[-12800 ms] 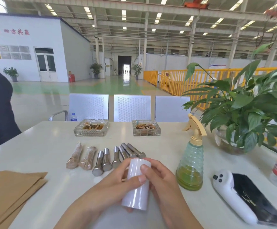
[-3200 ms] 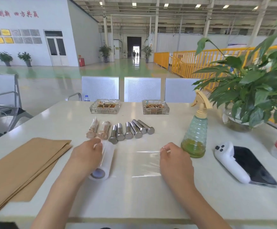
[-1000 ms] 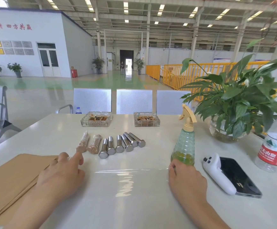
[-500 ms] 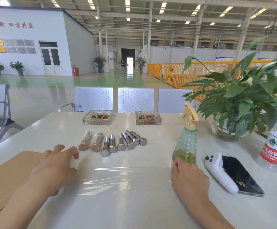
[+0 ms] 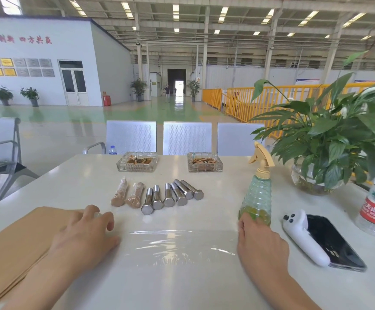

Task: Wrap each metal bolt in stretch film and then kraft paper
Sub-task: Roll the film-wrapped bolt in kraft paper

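Item, stretch film (image 5: pixel 177 247): thin, clingy, tear-prone sheet at desk's near edge, which I pin flat between left hand (image 5: pixel 86 236), curled over the roll, and relaxed right hand (image 5: pixel 260 242); hold edges.

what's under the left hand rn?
The left hand covers the stretch film roll; only a pale sliver shows between its fingers. The kraft paper lies beneath the wrist. The grip on the roll is hidden.

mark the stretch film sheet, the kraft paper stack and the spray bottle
stretch film sheet (image 5: pixel 177 245), head view, middle of the sheet.
kraft paper stack (image 5: pixel 14 247), head view, top sheet.
spray bottle (image 5: pixel 258 198), head view, green body.
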